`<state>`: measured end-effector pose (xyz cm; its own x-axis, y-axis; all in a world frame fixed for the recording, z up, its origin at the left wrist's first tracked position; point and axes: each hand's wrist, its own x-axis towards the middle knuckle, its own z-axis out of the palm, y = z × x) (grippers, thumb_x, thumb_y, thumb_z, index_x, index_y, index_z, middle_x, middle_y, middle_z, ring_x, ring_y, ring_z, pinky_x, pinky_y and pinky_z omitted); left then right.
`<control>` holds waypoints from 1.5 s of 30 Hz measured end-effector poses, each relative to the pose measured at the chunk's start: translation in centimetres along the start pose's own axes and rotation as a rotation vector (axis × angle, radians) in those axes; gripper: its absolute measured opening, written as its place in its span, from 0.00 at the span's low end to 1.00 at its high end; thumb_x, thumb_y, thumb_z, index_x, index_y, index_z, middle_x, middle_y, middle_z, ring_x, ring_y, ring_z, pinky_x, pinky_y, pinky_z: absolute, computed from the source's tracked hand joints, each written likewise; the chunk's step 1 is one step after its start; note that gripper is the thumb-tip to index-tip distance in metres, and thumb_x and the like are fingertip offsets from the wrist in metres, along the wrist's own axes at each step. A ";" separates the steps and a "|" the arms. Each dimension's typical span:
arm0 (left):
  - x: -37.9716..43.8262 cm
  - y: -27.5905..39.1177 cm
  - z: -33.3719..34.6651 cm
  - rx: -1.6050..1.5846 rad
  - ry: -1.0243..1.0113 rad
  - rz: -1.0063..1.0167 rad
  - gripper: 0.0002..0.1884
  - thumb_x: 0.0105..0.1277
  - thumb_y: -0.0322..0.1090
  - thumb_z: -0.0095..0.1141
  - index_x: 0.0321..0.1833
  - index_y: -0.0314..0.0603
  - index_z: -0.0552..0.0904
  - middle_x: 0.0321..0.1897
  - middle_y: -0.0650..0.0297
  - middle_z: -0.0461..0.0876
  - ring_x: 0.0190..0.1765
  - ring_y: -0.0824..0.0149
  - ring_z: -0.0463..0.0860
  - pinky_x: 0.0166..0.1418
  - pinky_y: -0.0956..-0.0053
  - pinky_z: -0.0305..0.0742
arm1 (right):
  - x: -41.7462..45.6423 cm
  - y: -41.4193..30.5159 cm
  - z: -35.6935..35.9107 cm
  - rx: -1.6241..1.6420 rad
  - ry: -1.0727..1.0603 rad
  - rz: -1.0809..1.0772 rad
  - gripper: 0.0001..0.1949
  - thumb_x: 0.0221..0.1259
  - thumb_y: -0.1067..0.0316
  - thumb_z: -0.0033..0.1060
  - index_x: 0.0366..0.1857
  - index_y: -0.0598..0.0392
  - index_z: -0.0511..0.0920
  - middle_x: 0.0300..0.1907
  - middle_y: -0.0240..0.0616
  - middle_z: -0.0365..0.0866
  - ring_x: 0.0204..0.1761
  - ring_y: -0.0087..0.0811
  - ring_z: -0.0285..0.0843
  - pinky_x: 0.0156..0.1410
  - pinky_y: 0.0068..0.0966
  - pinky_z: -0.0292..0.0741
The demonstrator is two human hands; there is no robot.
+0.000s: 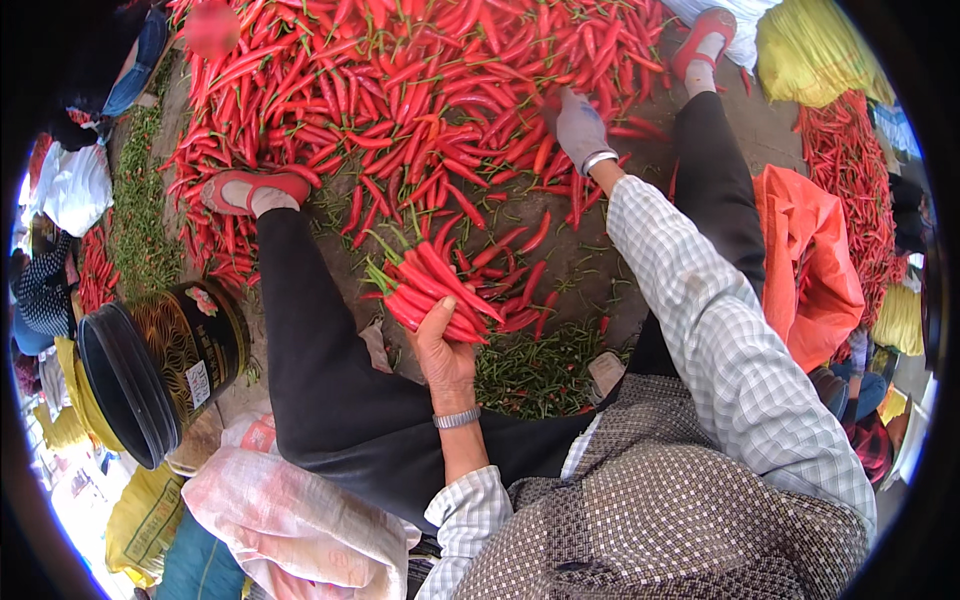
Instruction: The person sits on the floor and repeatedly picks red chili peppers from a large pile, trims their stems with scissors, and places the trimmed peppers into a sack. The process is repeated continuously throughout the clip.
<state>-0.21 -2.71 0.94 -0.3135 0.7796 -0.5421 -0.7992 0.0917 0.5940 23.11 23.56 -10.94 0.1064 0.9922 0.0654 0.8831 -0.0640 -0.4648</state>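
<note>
My left hand (442, 352), bare with a metal watch band at the wrist, is closed around a bunch of red chili peppers (431, 289), their green stems pointing up and left. My right hand (581, 131), in a pale glove, reaches forward to the right part of a large heap of red chili peppers (420, 97) on the ground. Its fingertips are blurred against the peppers, so its grip cannot be told. Loose peppers lie scattered below the heap, behind the held bunch. A pile of green stems (536, 375) lies between my legs.
A black bucket (169, 360) lies on its side at left, near a pinkish woven sack (300, 517). An orange-red bag (806, 255) stands by my right leg. Farther right are a yellow sack (817, 52) and another pepper heap (847, 172). Other people sit at both edges.
</note>
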 end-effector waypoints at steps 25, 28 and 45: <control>0.4 -0.9 -0.3 0.076 0.060 -0.053 0.29 0.57 0.17 0.56 0.65 0.37 0.68 0.52 0.55 0.79 0.48 0.56 0.83 0.42 0.58 0.86 | -13.7 -10.0 -7.2 0.357 -0.647 -0.568 0.09 0.59 0.72 0.55 0.43 0.57 0.80 0.38 0.49 0.83 0.43 0.48 0.82 0.50 0.38 0.77; 0.3 -1.0 0.1 0.095 0.075 0.009 0.25 0.59 0.20 0.56 0.61 0.35 0.71 0.45 0.51 0.82 0.42 0.53 0.84 0.41 0.55 0.85 | -6.7 -5.0 -4.3 -0.108 -0.122 -0.481 0.12 0.58 0.74 0.49 0.44 0.54 0.79 0.38 0.50 0.79 0.42 0.51 0.79 0.48 0.42 0.76; 0.0 -0.4 0.2 -0.008 0.057 0.144 0.29 0.59 0.19 0.57 0.65 0.38 0.68 0.52 0.56 0.79 0.46 0.56 0.84 0.43 0.54 0.84 | -4.2 -6.3 -4.9 -0.110 -0.236 -0.760 0.12 0.59 0.73 0.58 0.47 0.55 0.78 0.44 0.46 0.78 0.47 0.47 0.77 0.51 0.40 0.72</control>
<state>0.25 -2.59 0.79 -0.4534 0.7481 -0.4845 -0.7477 -0.0234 0.6636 19.28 19.25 -3.97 -0.6305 0.7643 0.1352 0.7165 0.6401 -0.2773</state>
